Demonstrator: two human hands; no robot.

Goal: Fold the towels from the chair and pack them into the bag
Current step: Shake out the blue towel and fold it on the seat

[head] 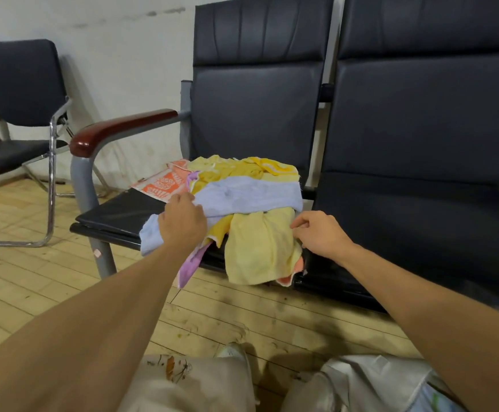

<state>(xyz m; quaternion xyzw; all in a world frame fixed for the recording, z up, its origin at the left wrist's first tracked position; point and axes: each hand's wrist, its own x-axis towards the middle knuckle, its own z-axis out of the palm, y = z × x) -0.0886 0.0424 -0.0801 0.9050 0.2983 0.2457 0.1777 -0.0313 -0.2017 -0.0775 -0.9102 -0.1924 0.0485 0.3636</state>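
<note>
A loose pile of towels lies on the seat of the black chair [114, 214]. A pale blue towel [251, 196] stretches across the top. A pale yellow towel [257, 248] hangs over the seat's front edge, and a brighter yellow one [242, 169] lies behind. A purple towel [190, 267] and an orange one [297, 267] peek out below. My left hand [183, 221] grips the blue towel's left end. My right hand [321, 233] pinches the right edge of the pale yellow towel. A white bag [370, 385] sits at the bottom right by my knees.
An orange-and-white printed sheet [160, 184] lies on the seat behind the pile. The chair has a red-brown armrest [117, 129] on its left. A second black seat [420, 227] adjoins on the right. Another black chair [22, 114] stands far left on the wooden floor.
</note>
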